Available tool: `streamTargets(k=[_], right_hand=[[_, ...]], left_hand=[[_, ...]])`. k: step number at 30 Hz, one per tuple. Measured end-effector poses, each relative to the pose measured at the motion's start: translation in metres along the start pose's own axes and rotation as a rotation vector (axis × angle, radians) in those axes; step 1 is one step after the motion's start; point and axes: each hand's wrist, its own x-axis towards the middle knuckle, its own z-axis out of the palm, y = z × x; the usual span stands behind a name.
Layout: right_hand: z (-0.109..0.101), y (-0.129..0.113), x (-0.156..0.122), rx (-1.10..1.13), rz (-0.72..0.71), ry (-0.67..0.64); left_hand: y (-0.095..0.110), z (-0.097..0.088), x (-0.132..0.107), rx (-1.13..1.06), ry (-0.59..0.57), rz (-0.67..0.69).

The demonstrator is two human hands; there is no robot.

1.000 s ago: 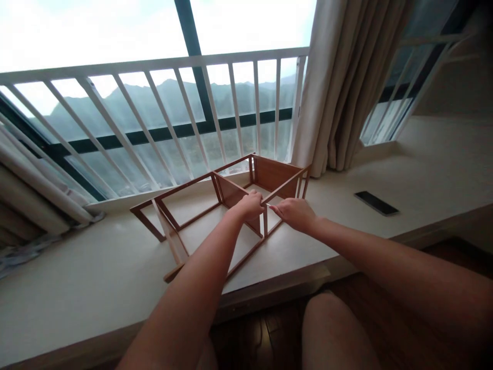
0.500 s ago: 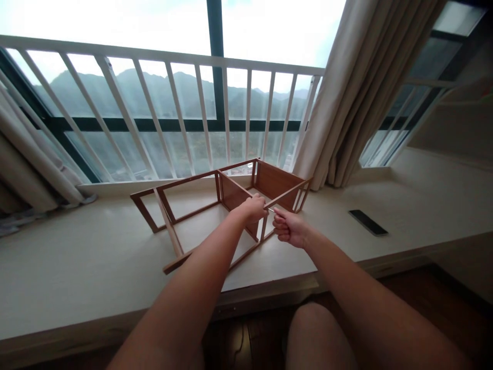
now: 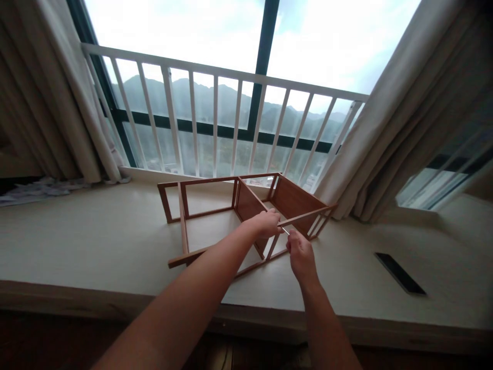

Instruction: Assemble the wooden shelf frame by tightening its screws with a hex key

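A brown wooden shelf frame (image 3: pixel 252 200) lies on its side on the pale window ledge. My left hand (image 3: pixel 267 224) is closed around one of its rails near the middle shelf board, the fingers partly hidden. Just right of it, my right hand (image 3: pixel 300 252) grips a tool with a thin metal shaft (image 3: pixel 285 231); its handle is hidden in the fist, so I cannot tell the exact kind. The shaft's tip points at the rail beside my left hand, and whether it touches is too small to make out.
A black phone (image 3: pixel 399 272) lies on the ledge (image 3: pixel 96 236) to the right. Behind the frame stands a white railing (image 3: pixel 215 118) before the window. Beige curtains hang at the left (image 3: pixel 57 92) and the right (image 3: pixel 400 113). The ledge's front edge runs below my arms.
My view has tilted and shifted, so the frame sits further right and lower. My right hand has turned about the tool, from knuckles sideways to a raised wrist. My left hand stays on the frame.
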Motion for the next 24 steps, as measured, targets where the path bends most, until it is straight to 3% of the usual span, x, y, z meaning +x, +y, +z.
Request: streamTargets(k=[5,9,15,24], right_hand=[[-0.004,0.006,0.0,-0.203,-0.177,0.011],[-0.007,0.014,0.004,-0.078,-0.261,0.083],[-0.012,0.031,0.004,0.028,-0.579,0.071],[-0.019,0.028,0.001,-0.008,-0.654,0.164]], left_hand=[[0.002,-0.003,-0.004,0.008,-0.006,-0.002],[0.003,-0.005,-0.006,-0.001,-0.011,-0.011],[0.004,-0.005,-0.005,-0.006,-0.004,0.0],[0.004,-0.003,-0.002,-0.008,-0.002,-0.007]])
